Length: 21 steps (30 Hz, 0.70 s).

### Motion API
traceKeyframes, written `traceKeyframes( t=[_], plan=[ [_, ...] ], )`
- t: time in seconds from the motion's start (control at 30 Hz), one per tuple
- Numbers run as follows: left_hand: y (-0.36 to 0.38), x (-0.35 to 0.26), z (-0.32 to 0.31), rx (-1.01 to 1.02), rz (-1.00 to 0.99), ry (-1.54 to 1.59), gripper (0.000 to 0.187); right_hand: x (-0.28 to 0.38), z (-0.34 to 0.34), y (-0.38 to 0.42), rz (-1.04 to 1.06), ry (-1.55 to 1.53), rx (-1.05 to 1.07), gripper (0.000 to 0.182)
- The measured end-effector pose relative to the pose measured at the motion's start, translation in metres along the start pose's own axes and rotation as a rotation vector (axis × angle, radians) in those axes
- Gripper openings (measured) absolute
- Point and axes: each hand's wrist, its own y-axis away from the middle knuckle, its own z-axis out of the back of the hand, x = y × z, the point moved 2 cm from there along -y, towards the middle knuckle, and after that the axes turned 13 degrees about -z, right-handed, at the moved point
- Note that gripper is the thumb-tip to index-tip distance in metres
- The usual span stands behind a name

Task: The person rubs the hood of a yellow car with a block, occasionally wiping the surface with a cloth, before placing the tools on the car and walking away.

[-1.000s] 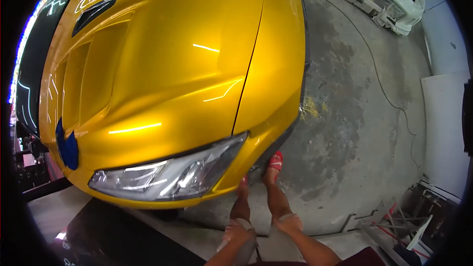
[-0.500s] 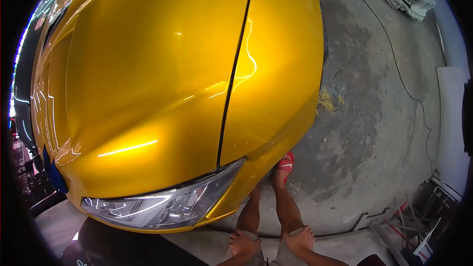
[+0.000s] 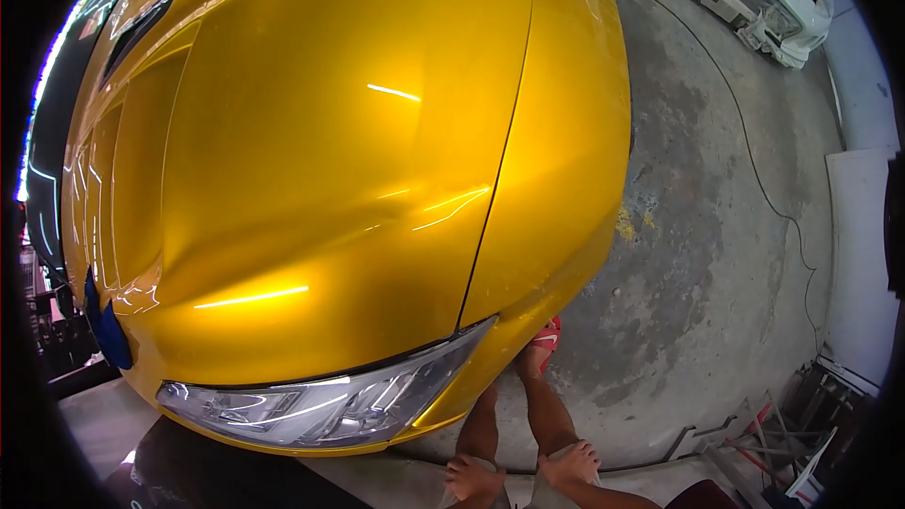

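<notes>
My left hand (image 3: 474, 479) rests on my left knee at the bottom of the head view, fingers spread and nothing held. On my other knee lies my right hand (image 3: 571, 464), its fingers somewhat apart and also holding nothing. The glossy yellow car hood (image 3: 330, 160) fills the left and middle of the view, with a thin dark seam between it and the fender (image 3: 556, 151). Below the hood's front edge sits a clear headlight (image 3: 330, 407). Neither hand touches the car. A blue cloth (image 3: 111, 335) hangs at the far left of the front.
A dark cable (image 3: 740, 104) runs over the grey concrete floor (image 3: 679, 264). A white car part (image 3: 782, 28) lies at the upper right. Metal stands (image 3: 764, 443) are at the lower right. A red sandal (image 3: 547, 334) shows beside the fender.
The view has shifted, so the hood seam appears farther right and the headlight slightly lower. Both hands remain on the knees.
</notes>
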Motion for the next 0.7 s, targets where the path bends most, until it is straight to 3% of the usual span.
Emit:
traceKeyframes(
  t=[0.2,0.3,0.5,0.7],
  plan=[
    [-0.015,0.009,-0.01,-0.003,0.01,0.031,0.118,0.008,0.003,0.007,0.008,0.032,-0.057,0.105],
    [-0.054,0.021,-0.054,0.037,0.058,-0.007,0.118,0.008,-0.004,0.004,0.021,0.034,-0.104,0.106],
    [-0.004,0.011,-0.007,0.042,-0.015,0.117,0.117,0.011,-0.006,0.01,0.034,0.04,-0.149,0.105],
    [-0.02,0.02,-0.033,0.029,0.037,0.126,0.119,0.014,-0.01,0.017,0.032,0.062,-0.176,0.103]
  ],
)
